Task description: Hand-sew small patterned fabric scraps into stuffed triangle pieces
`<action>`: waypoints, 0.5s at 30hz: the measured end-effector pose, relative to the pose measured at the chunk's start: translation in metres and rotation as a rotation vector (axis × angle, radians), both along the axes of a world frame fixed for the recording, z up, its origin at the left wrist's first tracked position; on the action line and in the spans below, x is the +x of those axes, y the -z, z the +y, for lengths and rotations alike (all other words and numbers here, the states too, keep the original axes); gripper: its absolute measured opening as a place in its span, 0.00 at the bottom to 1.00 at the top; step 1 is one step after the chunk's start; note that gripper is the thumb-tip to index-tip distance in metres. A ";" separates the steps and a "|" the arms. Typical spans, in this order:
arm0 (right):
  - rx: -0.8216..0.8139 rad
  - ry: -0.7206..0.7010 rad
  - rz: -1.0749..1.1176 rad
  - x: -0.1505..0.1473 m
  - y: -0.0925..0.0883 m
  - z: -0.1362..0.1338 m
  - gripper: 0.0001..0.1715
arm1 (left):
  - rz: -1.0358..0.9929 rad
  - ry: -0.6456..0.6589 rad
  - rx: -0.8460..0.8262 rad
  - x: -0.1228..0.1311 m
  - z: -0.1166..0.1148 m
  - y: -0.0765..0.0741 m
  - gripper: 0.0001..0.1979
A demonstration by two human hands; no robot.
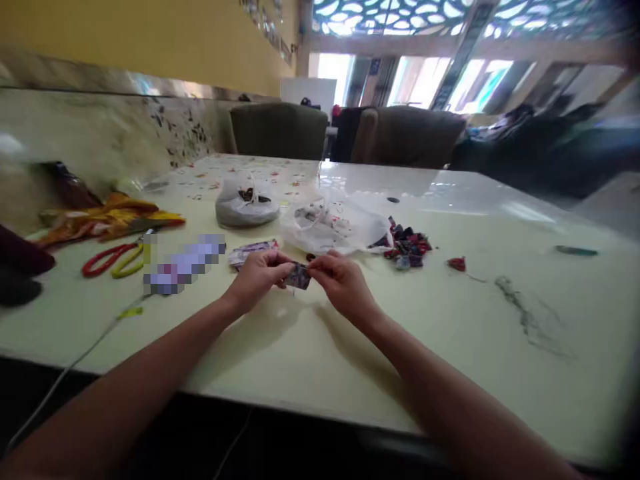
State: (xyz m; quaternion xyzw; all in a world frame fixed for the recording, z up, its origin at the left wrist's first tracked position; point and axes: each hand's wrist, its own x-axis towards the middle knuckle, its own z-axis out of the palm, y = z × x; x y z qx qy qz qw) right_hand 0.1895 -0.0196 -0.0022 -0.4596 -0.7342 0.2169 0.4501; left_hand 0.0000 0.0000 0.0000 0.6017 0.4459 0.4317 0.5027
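Observation:
Over the pale table, my left hand (260, 277) is closed on a small dark piece of patterned cloth (299, 276), thumb on its near face. My right hand (343, 280) pinches at the cloth's upper right edge; anything finer between those fingertips is too small to make out. A short bit of thread seems to hang below the cloth. Just behind my left hand lies a folded patterned cloth (253, 252). A small dark round object (311, 257) shows between and beyond my hands.
Red-and-yellow-handled scissors (111, 259) and a blurred-out power strip (185, 263) lie left, near orange cloth (113, 217). Two plastic bags, one tied (245, 212) and one spread (335, 227), stand behind. Rightward are cloth scraps (407, 243), a red scrap (457, 264) and tangled thread (523, 313).

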 end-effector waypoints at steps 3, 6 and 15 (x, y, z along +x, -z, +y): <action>-0.012 0.012 -0.001 0.002 -0.002 -0.001 0.06 | -0.007 0.006 -0.003 0.002 0.000 -0.001 0.10; -0.022 0.011 -0.009 0.003 -0.003 -0.001 0.06 | -0.014 0.012 -0.001 0.004 0.000 -0.002 0.10; -0.112 -0.012 0.008 0.003 -0.004 -0.002 0.07 | 0.010 0.025 0.038 0.004 -0.001 -0.003 0.10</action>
